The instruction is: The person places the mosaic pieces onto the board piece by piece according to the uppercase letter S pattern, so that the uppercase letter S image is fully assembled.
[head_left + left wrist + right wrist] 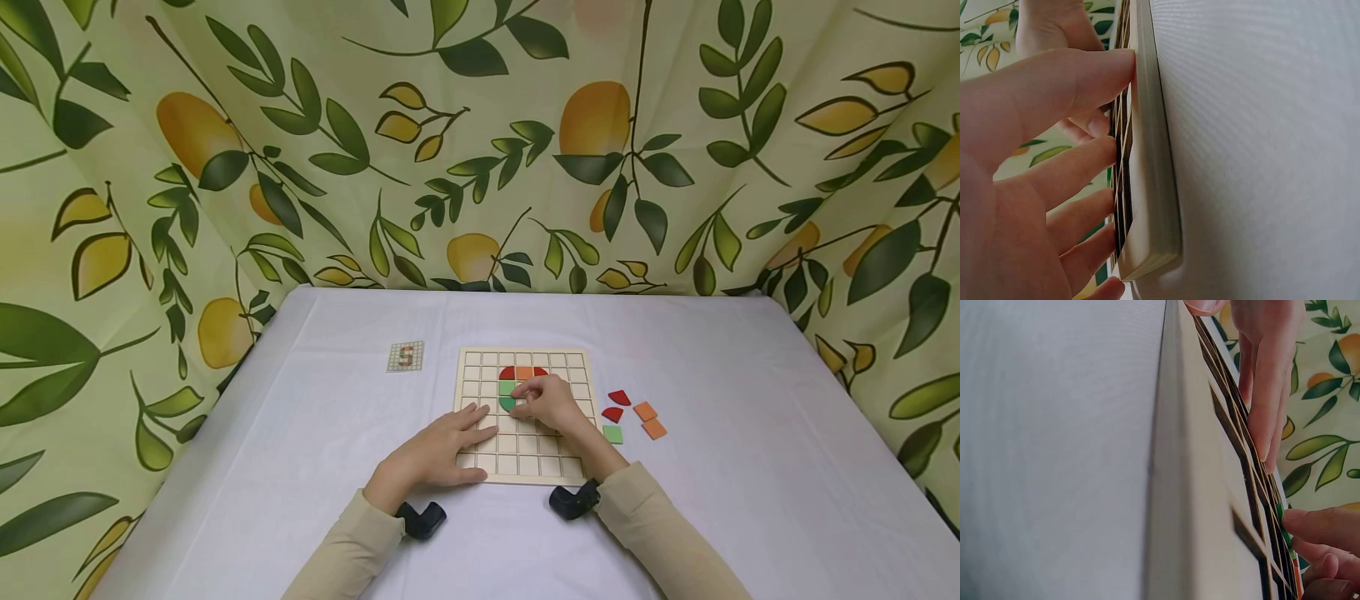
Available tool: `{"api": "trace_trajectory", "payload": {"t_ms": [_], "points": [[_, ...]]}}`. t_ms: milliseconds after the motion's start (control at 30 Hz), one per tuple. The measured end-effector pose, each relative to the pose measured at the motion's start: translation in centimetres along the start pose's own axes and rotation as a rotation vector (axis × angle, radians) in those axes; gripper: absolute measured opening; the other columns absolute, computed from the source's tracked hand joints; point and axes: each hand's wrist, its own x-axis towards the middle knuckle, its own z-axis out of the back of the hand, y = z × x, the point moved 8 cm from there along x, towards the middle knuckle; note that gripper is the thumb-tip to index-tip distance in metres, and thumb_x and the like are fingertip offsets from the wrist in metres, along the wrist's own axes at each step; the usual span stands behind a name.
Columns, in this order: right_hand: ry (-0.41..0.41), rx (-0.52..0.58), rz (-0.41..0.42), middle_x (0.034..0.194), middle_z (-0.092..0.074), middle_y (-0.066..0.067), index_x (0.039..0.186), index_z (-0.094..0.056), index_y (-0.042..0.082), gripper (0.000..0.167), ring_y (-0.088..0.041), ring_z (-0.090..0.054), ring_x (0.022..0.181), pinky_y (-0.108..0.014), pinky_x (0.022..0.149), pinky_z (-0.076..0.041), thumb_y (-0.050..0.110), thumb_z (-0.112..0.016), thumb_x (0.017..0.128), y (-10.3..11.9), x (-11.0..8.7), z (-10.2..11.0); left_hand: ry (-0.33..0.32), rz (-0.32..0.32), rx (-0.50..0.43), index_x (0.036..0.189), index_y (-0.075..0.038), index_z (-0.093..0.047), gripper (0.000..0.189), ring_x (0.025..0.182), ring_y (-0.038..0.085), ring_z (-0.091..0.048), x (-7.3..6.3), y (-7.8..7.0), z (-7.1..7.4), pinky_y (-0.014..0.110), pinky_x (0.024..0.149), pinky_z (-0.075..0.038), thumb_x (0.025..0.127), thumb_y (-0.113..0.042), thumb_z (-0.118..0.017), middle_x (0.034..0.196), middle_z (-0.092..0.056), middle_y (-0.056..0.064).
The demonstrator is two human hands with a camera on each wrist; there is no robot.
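The dark-green piece (pixel 506 405) sits on the grid board (pixel 528 444), lower centre of frame. The right hand (pixel 553 403) touches it, fingers bent; pinch unconfirmed. The left hand (pixel 437 448), fingers spread, should steady the board for flush seating.

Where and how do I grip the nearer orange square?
Probably pinch the nearer orange square by its left and right edges, from above on the near side: it lies flat, and its far edge is against or nearly against the other orange square.
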Motion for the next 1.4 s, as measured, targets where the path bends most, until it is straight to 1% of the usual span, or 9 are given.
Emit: {"api": "trace_trajectory", "payload": {"t_ms": [267, 367, 567, 767, 900, 1133, 1400], "points": [[-0.003, 0.006, -0.011, 0.057, -0.042, 0.003, 0.09, -0.074, 0.0, 0.017, -0.011, -0.037, 0.056, -0.02, 0.054, -0.032, 0.004, -0.078, 0.075, -0.1, -0.3, 0.2, 0.009, 0.012, -0.006, 0.143, -0.019, -0.048, 0.062, 0.151, 0.029, -0.025, 0.0, 0.0, 0.0, 0.05, 0.121, -0.029, 0.086, -0.038, -0.066, 0.159, -0.032, 0.007], [-0.004, 0.008, -0.01, 0.058, -0.041, 0.003, 0.09, -0.074, 0.001, 0.016, -0.011, -0.037, 0.057, -0.02, 0.054, -0.031, 0.006, -0.078, 0.076, -0.2, -0.5, 0.3, 0.006, 0.015, -0.004, 0.143, -0.02, -0.048, 0.062, 0.151, 0.029, -0.025, 0.1, 0.0, 0.0, 0.05, 0.121, -0.029, 0.086, -0.038, -0.066, 0.159, -0.032, 0.006], [-0.007, -0.001, -0.031, 0.06, -0.041, 0.003, 0.091, -0.074, 0.002, 0.015, -0.012, -0.039, 0.059, -0.019, 0.052, -0.03, 0.009, -0.077, 0.078, -0.6, -0.9, 0.7, 0.003, 0.012, 0.002, 0.143, -0.02, -0.048, 0.062, 0.151, 0.029, -0.025, 0.1, 0.1, -0.1, 0.049, 0.121, -0.03, 0.086, -0.039, -0.065, 0.159, -0.033, 0.006], [-0.007, -0.002, -0.031, 0.058, -0.04, 0.003, 0.091, -0.075, 0.003, 0.016, -0.012, -0.039, 0.056, -0.02, 0.051, -0.031, 0.01, -0.077, 0.077, -0.7, -1.3, 1.2, 0.0, 0.01, -0.006, 0.143, -0.02, -0.048, 0.062, 0.151, 0.03, -0.025, 0.1, 0.1, 0.0, 0.05, 0.12, -0.03, 0.086, -0.038, -0.065, 0.159, -0.033, 0.006], [0.006, 0.003, -0.029, 0.06, -0.043, 0.003, 0.091, -0.075, 0.004, 0.016, -0.012, -0.04, 0.058, -0.02, 0.051, -0.032, 0.011, -0.077, 0.077, -0.9, -1.5, 1.4, 0.004, 0.011, -0.008, 0.143, -0.021, -0.047, 0.062, 0.151, 0.03, -0.025, 0.1, 0.1, -0.1, 0.05, 0.121, -0.029, 0.086, -0.038, -0.065, 0.159, -0.032, 0.006], [0.011, 0.0, 0.02, 0.06, -0.045, 0.004, 0.091, -0.073, 0.0, 0.018, -0.01, -0.042, 0.059, -0.019, 0.052, -0.034, 0.011, -0.076, 0.077, -1.1, -2.4, 2.2, 0.005, 0.008, -0.009, 0.144, -0.02, -0.047, 0.063, 0.151, 0.029, -0.024, 0.0, 0.1, -0.1, 0.05, 0.121, -0.029, 0.086, -0.038, -0.065, 0.16, -0.032, 0.006], [-0.002, 0.007, 0.035, 0.06, -0.044, 0.004, 0.09, -0.073, -0.001, 0.017, -0.01, -0.041, 0.06, -0.02, 0.055, -0.036, 0.011, -0.075, 0.079, -1.6, -3.1, 3.4, -0.003, 0.006, -0.005, 0.143, -0.019, -0.048, 0.062, 0.15, 0.03, -0.026, 0.0, 0.0, 0.0, 0.049, 0.121, -0.029, 0.086, -0.037, -0.065, 0.159, -0.033, 0.007]]}}
